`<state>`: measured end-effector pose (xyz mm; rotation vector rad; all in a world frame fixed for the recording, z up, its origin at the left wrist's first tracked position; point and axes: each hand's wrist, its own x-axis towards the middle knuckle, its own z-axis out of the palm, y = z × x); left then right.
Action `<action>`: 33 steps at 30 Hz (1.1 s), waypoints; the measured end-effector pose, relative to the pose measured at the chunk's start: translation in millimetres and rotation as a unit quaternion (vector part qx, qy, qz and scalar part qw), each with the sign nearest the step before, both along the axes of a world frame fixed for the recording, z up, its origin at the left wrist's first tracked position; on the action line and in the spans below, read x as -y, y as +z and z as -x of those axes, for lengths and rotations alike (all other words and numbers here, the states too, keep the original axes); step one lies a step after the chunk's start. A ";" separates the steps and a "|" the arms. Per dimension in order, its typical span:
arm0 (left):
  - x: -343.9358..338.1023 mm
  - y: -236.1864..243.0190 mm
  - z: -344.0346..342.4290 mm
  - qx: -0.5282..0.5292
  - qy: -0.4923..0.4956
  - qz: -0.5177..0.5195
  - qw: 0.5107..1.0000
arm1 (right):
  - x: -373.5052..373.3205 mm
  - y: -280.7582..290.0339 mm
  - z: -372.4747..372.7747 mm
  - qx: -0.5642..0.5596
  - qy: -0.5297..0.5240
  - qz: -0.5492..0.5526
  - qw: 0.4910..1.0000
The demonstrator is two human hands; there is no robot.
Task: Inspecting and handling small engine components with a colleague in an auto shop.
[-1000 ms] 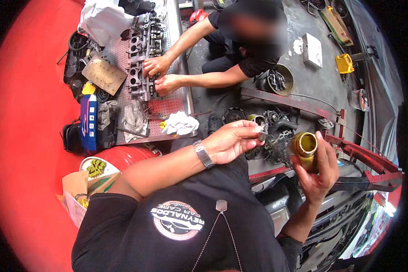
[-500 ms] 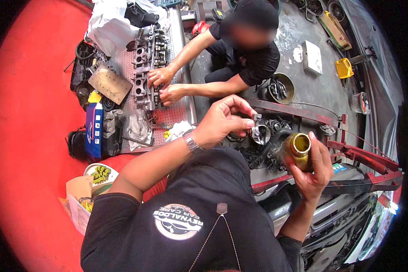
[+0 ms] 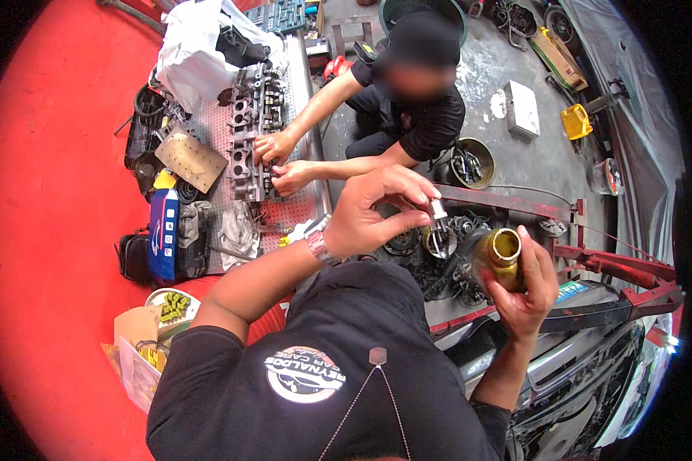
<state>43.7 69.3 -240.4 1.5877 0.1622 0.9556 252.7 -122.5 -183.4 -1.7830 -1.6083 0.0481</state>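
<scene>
My left hand (image 3: pixel 373 211), with a wristwatch on its wrist, pinches a small silver metal piece (image 3: pixel 437 209) between thumb and fingertips. It hovers just above a round dark engine part (image 3: pixel 439 243) in a pile of greasy parts. My right hand (image 3: pixel 529 290) grips a brass-coloured open cylinder (image 3: pixel 503 257), held upright just right of the silver piece. The two hands are close together but apart.
A co-worker in black (image 3: pixel 419 92) crouches ahead with both hands on a grey cylinder head (image 3: pixel 247 142) lying on a perforated bench (image 3: pixel 292 211). A red steel frame (image 3: pixel 592 257) runs to the right. A blue container (image 3: pixel 162 234), rags and a box of small parts (image 3: pixel 169 307) lie left.
My left hand has risen a little from the pile of parts and now shows the silver piece at its fingertips. The brass cylinder has stayed about where it was.
</scene>
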 end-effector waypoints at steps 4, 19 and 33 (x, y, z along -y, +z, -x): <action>2.3 5.1 0.6 0.014 0.008 -0.016 1.000 | 1.0 1.1 1.1 -0.001 -0.008 -0.001 1.000; -4.1 34.1 3.1 0.007 0.062 -0.161 0.985 | 5.3 1.4 3.5 0.000 0.004 -0.034 0.999; -3.3 57.9 10.0 -0.036 0.087 -0.250 0.964 | 3.6 -7.0 7.8 -0.016 0.000 -0.045 0.999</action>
